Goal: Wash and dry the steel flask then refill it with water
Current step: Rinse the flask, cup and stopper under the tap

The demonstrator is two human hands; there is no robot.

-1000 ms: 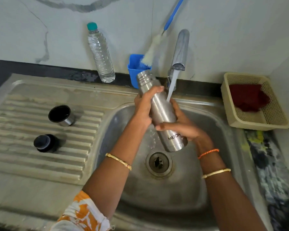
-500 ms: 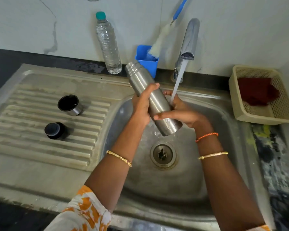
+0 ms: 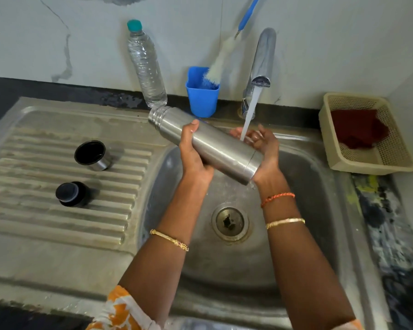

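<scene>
The cylindrical brushed-steel flask (image 3: 208,144) lies tilted over the steel sink basin (image 3: 303,186), its uncapped threaded neck pointing up toward the back left and its base lower at the right. The left hand (image 3: 194,154) wraps around its middle, thumb curled over the top. The right hand (image 3: 264,151) cups the base end from behind, fingers loosely bent around it. Water from the chrome tap (image 3: 262,65) falls onto the right hand's fingers just behind the flask.

On the ribbed draining board (image 3: 34,210) left of the basin stand a steel cup-lid with a black lining (image 3: 91,155), mouth up, its contents not discernible, and nearer the front a black stopper (image 3: 70,194). At the back edge of the surface stand a clear plastic bottle with a teal cap (image 3: 146,67), holding water, and a blue plastic cup (image 3: 202,94) holding a white-bristled, blue-handled bottle brush (image 3: 221,60). At the back right corner, a beige plastic mesh basket (image 3: 343,160) holds a dark red cloth (image 3: 358,131).
</scene>
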